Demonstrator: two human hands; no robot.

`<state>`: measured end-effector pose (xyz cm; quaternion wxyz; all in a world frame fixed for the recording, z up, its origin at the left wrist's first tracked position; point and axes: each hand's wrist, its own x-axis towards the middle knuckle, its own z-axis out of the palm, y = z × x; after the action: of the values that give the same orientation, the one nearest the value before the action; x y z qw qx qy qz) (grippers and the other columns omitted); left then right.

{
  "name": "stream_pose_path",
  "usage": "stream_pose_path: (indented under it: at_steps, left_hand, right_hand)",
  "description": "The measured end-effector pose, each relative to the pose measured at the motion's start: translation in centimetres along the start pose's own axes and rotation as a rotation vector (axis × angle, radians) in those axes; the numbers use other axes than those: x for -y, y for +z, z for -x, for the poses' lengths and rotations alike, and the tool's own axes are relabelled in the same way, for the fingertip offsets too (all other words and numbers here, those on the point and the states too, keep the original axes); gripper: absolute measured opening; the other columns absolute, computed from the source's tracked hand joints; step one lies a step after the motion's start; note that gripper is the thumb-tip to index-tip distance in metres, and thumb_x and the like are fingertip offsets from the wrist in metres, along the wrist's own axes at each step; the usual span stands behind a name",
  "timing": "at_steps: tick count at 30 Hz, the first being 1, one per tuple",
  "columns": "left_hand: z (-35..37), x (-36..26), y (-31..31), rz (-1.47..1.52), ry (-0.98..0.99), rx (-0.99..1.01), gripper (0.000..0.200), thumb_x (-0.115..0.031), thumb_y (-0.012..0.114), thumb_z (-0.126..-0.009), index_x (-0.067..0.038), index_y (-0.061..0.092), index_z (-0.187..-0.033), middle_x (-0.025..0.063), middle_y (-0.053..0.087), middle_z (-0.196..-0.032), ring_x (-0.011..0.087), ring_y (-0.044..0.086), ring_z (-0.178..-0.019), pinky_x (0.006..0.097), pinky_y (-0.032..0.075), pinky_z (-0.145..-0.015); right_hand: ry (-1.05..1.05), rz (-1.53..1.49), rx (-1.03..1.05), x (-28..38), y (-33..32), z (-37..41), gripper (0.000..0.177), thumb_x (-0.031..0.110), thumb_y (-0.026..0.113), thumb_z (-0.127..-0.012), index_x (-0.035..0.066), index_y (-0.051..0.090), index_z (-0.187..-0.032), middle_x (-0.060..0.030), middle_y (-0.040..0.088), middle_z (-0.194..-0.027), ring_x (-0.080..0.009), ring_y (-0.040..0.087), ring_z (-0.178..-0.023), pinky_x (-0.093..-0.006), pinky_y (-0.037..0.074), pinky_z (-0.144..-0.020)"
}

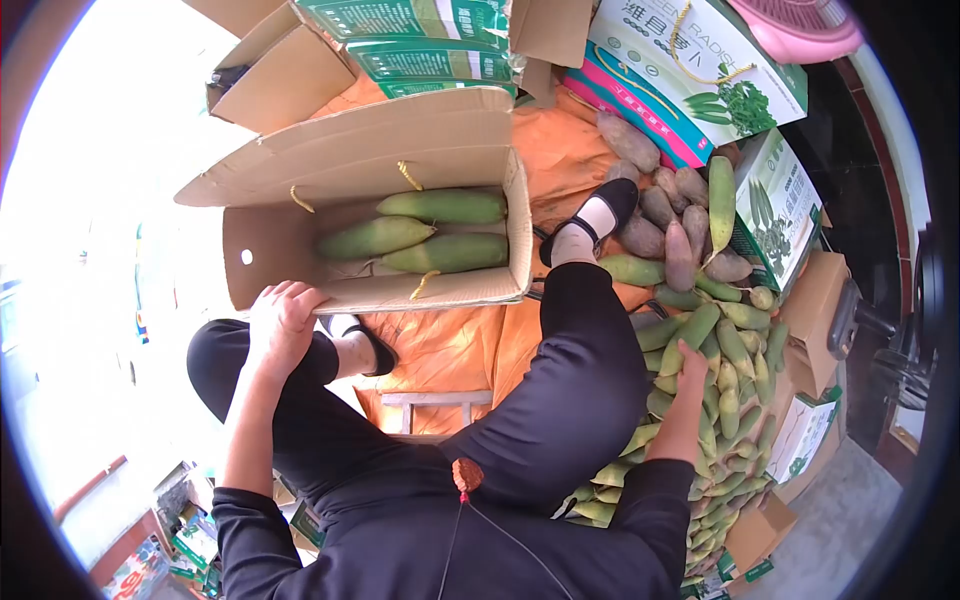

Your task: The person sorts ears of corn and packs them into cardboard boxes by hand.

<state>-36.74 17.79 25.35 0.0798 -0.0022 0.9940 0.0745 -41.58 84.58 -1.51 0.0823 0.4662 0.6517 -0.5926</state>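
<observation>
My left hand [284,318] is closed on the near edge of an open cardboard box [375,292], its fingers bent over the rim. Inside the box lie three green radishes [445,206], two side by side on the right and one further left. My right hand [690,370] is at the pile on the right, closed round a green radish [692,335]; part of the fingers is hidden behind it. Many more green radishes [735,350] lie heaped about that hand.
Purplish-brown roots [640,238] lie beyond the radish pile. Printed radish cartons [700,60] stand at the back right, near a pink fan [800,25]. More boxes [285,75] are behind the open one. An orange sheet [450,345] covers the floor between my feet.
</observation>
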Motion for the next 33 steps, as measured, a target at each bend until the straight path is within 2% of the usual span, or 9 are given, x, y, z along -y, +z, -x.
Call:
stream_pose_path:
  at_steps: [4,7,9,14,19,23,27,30,33]
  left_hand:
    - [0.1,0.2,0.0,0.026,0.009,-0.021,0.013,-0.004,0.061,-0.071,-0.008,0.066,-0.082,0.0068,0.065,-0.081,0.0266,0.061,-0.085,0.0375,0.046,-0.077]
    - [0.3,0.5,0.5,0.037,0.019,-0.036,0.013,-0.004,0.061,-0.071,-0.008,0.066,-0.082,0.0068,0.065,-0.081,0.0266,0.061,-0.086,0.0381,0.046,-0.078]
    - [0.5,0.6,0.4,0.036,0.016,-0.007,0.013,-0.005,0.061,-0.071,-0.008,0.066,-0.082,0.0067,0.064,-0.081,0.0263,0.061,-0.087,0.0384,0.046,-0.079]
    - [0.7,1.0,0.8,0.024,0.052,-0.047,0.009,-0.007,0.061,-0.071,-0.009,0.065,-0.079,0.0067,0.063,-0.077,0.0265,0.061,-0.083,0.0383,0.046,-0.074]
    - [1.0,1.3,1.2,0.015,0.109,-0.120,0.007,-0.008,0.060,-0.071,-0.010,0.064,-0.076,0.0055,0.062,-0.073,0.0256,0.061,-0.078,0.0382,0.046,-0.069]
    - [1.2,1.5,1.1,0.010,0.118,-0.114,0.007,-0.008,0.056,-0.069,-0.010,0.062,-0.074,0.0050,0.061,-0.073,0.0245,0.061,-0.077,0.0369,0.047,-0.069]
    - [1.4,1.6,1.2,0.007,0.118,-0.093,0.004,-0.009,0.055,-0.068,-0.011,0.057,-0.071,0.0042,0.059,-0.071,0.0237,0.061,-0.076,0.0365,0.046,-0.067]
    - [1.5,1.7,1.2,0.022,0.121,-0.069,0.003,-0.009,0.055,-0.068,-0.011,0.057,-0.070,0.0038,0.058,-0.071,0.0230,0.060,-0.076,0.0362,0.046,-0.067]
    - [1.5,1.9,1.6,0.047,0.119,-0.116,0.004,-0.010,0.057,-0.065,-0.011,0.056,-0.069,0.0038,0.058,-0.070,0.0227,0.060,-0.075,0.0356,0.045,-0.066]
  right_hand:
    - [-0.011,0.157,0.077,5.5,3.6,8.3,0.040,0.011,0.070,-0.079,0.000,0.056,-0.115,-0.0051,0.062,-0.101,-0.0189,0.059,-0.089,-0.0314,0.048,-0.076]
    - [-0.199,0.153,0.241,10.1,5.5,13.3,0.052,0.012,0.074,-0.073,-0.002,0.054,-0.119,-0.0058,0.061,-0.106,-0.0171,0.058,-0.097,-0.0297,0.044,-0.086]
    - [-0.507,0.191,0.428,14.8,7.7,17.8,0.056,0.013,0.074,-0.072,-0.001,0.052,-0.122,-0.0054,0.061,-0.106,-0.0166,0.056,-0.098,-0.0276,0.041,-0.088]
    - [-0.898,0.522,0.652,26.0,13.9,29.5,0.063,0.012,0.074,-0.064,-0.001,0.052,-0.122,-0.0068,0.058,-0.108,-0.0173,0.054,-0.103,-0.0309,0.041,-0.088]
    - [-1.387,0.849,0.835,29.2,23.8,36.6,0.064,0.022,0.077,-0.060,-0.001,0.055,-0.116,-0.0136,0.058,-0.106,-0.0278,0.056,-0.101,-0.0372,0.043,-0.087]
    - [-1.308,1.117,1.025,25.3,33.8,38.5,0.060,0.028,0.078,-0.060,0.002,0.060,-0.111,-0.0172,0.061,-0.108,-0.0322,0.056,-0.106,-0.0381,0.047,-0.088]
    - [-1.267,1.528,1.099,19.0,42.5,38.9,0.054,0.035,0.078,-0.060,0.004,0.067,-0.103,-0.0146,0.067,-0.097,-0.0315,0.062,-0.096,-0.0408,0.051,-0.082]
    - [-1.071,1.791,1.165,14.7,46.9,39.1,0.059,0.035,0.075,-0.062,0.005,0.062,-0.111,-0.0165,0.062,-0.106,-0.0324,0.058,-0.102,-0.0409,0.047,-0.088]
    - [-1.021,1.825,1.302,12.0,49.8,38.2,0.058,0.036,0.074,-0.066,0.006,0.061,-0.113,-0.0165,0.063,-0.104,-0.0324,0.058,-0.103,-0.0413,0.046,-0.089]
